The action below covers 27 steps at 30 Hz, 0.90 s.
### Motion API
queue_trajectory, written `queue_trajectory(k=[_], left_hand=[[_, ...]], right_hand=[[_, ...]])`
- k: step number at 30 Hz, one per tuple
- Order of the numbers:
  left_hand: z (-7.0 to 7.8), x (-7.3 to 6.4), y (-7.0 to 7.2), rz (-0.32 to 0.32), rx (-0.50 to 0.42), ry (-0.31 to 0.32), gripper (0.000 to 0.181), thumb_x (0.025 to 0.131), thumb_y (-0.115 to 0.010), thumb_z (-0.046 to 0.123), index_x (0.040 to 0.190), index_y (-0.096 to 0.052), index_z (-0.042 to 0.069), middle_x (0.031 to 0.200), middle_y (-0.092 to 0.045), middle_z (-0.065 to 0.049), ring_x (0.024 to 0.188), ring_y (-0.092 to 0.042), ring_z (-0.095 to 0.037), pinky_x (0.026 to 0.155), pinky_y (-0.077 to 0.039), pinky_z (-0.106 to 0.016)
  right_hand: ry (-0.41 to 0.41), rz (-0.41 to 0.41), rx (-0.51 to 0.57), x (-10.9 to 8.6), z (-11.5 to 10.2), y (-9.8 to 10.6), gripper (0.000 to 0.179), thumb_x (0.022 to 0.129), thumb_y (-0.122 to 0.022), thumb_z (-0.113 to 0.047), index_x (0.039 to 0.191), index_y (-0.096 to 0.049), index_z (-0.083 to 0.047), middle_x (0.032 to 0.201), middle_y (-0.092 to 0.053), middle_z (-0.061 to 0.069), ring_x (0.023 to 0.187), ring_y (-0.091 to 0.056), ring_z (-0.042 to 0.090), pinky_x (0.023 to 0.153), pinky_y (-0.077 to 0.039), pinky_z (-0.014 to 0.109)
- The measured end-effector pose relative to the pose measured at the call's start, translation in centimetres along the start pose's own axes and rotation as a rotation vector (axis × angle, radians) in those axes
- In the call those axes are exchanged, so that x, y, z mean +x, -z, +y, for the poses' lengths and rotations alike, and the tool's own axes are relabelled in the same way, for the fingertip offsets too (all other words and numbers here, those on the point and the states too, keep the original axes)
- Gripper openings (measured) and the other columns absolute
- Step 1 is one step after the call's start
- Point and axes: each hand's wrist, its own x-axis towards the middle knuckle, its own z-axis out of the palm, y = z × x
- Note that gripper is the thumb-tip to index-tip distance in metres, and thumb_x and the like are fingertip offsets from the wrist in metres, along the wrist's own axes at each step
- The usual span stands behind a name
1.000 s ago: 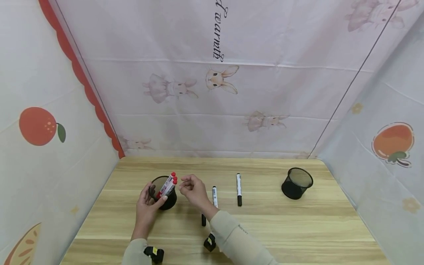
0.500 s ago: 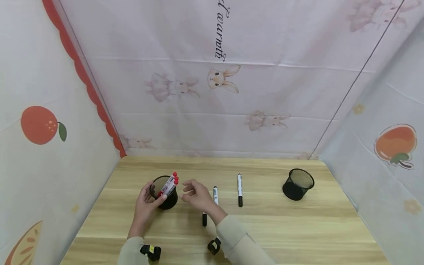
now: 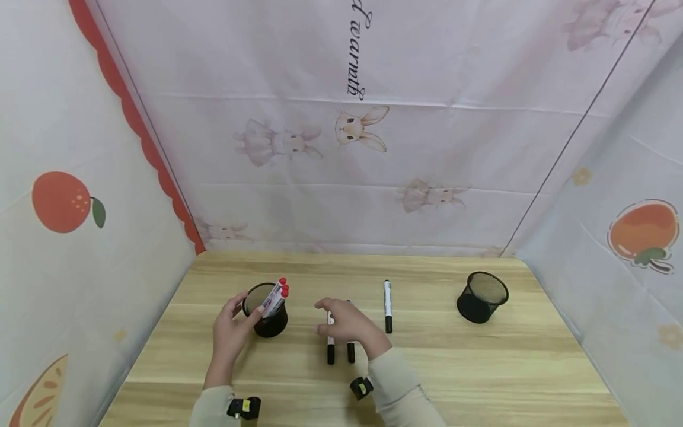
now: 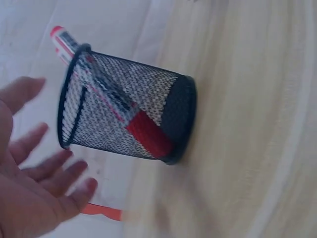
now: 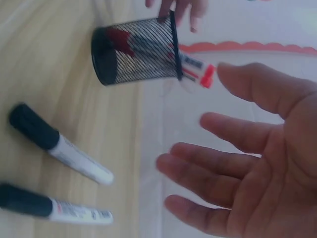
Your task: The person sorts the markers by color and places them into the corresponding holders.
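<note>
A black mesh pen cup [image 3: 270, 326] on the left of the table holds several red-capped markers [image 3: 275, 298], leaning with their red ends above the rim. Beside that cup is my left hand [image 3: 229, 333]; in the left wrist view its fingers [image 4: 29, 144] are spread and hold nothing. Over two black-capped markers on the table hovers my right hand [image 3: 349, 323], palm bare and fingers loosely extended in the right wrist view. It partly covers the left black-capped marker [image 3: 331, 350] and most of the right black-capped marker [image 3: 351, 352].
Another black-capped marker [image 3: 388, 305] lies further right. A second black mesh pen cup [image 3: 482, 299] stands at the table's right side. Printed cloth walls [image 3: 341, 219] border the wooden table [image 3: 459, 373] at the back and sides.
My right hand has moved right, away from the red markers' ends, to over the black-capped markers. My left hand has eased slightly left, while the red markers stay leaning in the cup.
</note>
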Motion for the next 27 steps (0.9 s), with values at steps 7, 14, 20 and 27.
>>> queue_trajectory(k=[7, 14, 20, 27], left_hand=[[1.7, -0.8, 0.9, -0.115, 0.211, 0.024, 0.055, 0.084, -0.069, 0.021, 0.131, -0.048, 0.0, 0.133, -0.041, -0.028, 0.118, -0.04, -0.046, 0.091, -0.037, -0.057], [3.3, -1.9, 1.3, -0.223, 0.376, -0.005, 0.059, 0.084, -0.069, 0.026, 0.132, -0.048, 0.0, 0.133, -0.039, -0.032, 0.122, -0.035, -0.048, 0.094, -0.032, -0.061], [4.9, -3.2, 0.7, -0.203, 0.469, -0.056, 0.061, 0.082, -0.072, 0.029, 0.13, -0.05, -0.001, 0.129, -0.043, -0.031, 0.115, -0.043, -0.047, 0.089, -0.036, -0.06], [6.1, -4.5, -0.6, -0.135, 0.556, -0.116, 0.056, 0.08, -0.073, 0.029, 0.125, -0.055, 0.001, 0.125, -0.047, -0.028, 0.106, -0.05, -0.045, 0.079, -0.043, -0.058]], right_hand=[[-0.073, -0.028, -0.076, -1.7, 0.8, 1.3, 0.052, 0.086, -0.068, -0.026, 0.13, -0.051, -0.004, 0.118, -0.059, 0.009, 0.108, -0.054, 0.027, 0.09, -0.043, 0.04], [-0.098, 0.007, -0.092, -2.8, 1.7, 2.2, 0.052, 0.083, -0.07, -0.023, 0.128, -0.052, -0.003, 0.116, -0.06, 0.01, 0.107, -0.055, 0.028, 0.089, -0.044, 0.042], [-0.096, 0.036, -0.08, -3.7, 2.8, 2.6, 0.053, 0.084, -0.069, -0.023, 0.128, -0.051, 0.0, 0.121, -0.058, 0.014, 0.113, -0.051, 0.032, 0.093, -0.041, 0.045], [-0.07, 0.112, -0.103, -4.9, 4.1, 3.6, 0.051, 0.083, -0.07, -0.02, 0.125, -0.053, 0.003, 0.121, -0.056, 0.018, 0.114, -0.05, 0.034, 0.094, -0.039, 0.046]])
